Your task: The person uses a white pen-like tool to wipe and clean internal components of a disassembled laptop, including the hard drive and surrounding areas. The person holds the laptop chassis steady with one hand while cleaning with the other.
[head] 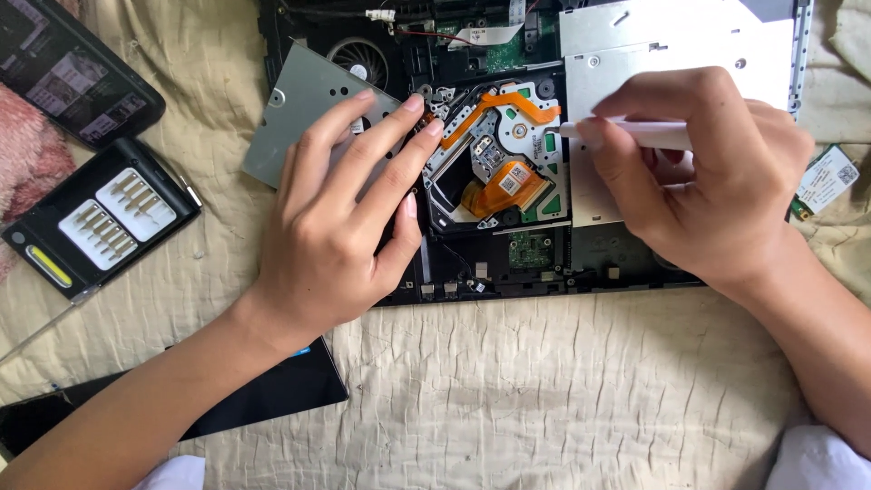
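Our left hand (340, 213) reaches in flat, fingers extended, tips resting on the opened black laptop chassis (508, 263) beside the exposed silver optical drive with orange ribbon cables (497, 154). Our right hand (703, 177) curls around a slim white screwdriver (635, 134), its tip at the drive's edge.

Work surface: a cream quilted cloth (562, 390), wrinkled, filling the frame. Directly on it: an opened black laptop chassis (508, 263) at upper centre; a black screwdriver-bit case (100, 218) at left; a dark phone (73, 77) at upper left; a black flat panel (272, 390) at lower left; a small green circuit card (826, 181) at right edge.
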